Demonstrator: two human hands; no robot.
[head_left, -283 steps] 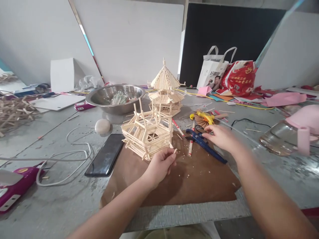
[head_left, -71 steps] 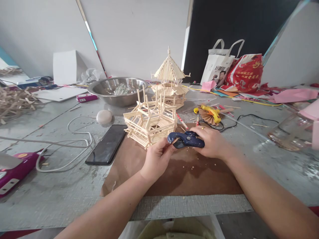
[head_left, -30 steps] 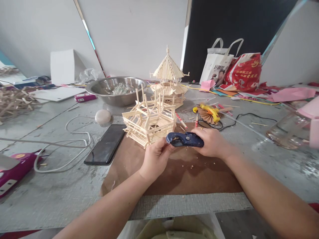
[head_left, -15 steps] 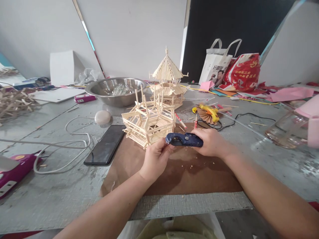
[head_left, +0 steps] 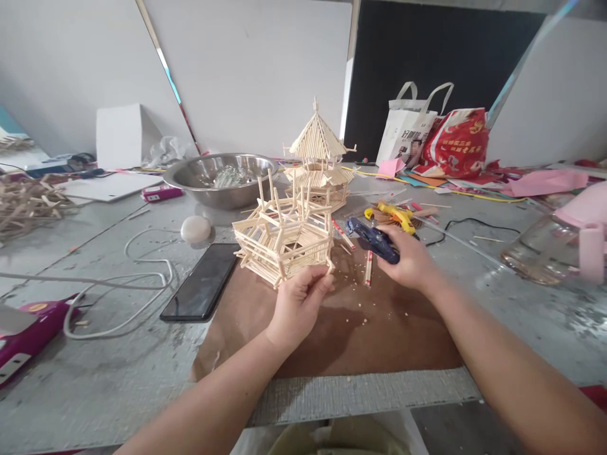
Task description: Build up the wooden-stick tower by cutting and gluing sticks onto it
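Note:
My left hand (head_left: 303, 303) is closed in a pinch on a short wooden stick (head_left: 331, 264), whose tip shows at the fingertips. Beside it stands a small hexagonal wooden stick frame (head_left: 279, 243) with several upright posts. My right hand (head_left: 410, 256) is wrapped round a dark blue hand cutter (head_left: 374, 241), held above the brown mat (head_left: 355, 344) and apart from the left hand. Part of the cutter is hidden by the fingers. Red-and-white stick packets (head_left: 368, 268) lie below it. Behind the frame stands a finished-looking stick pagoda (head_left: 317, 151) with a pointed roof.
A black phone (head_left: 202, 281) lies left of the mat, near a white cable (head_left: 165, 265) and a purple power strip (head_left: 35, 338). A steel bowl (head_left: 222, 189) stands behind. To the right are a yellow glue gun (head_left: 396, 215) and a glass jug (head_left: 540, 253).
My right hand has moved the cutter right, away from my left hand, and turned it. The short stick in my left fingers now shows. The wooden frame has stayed in place.

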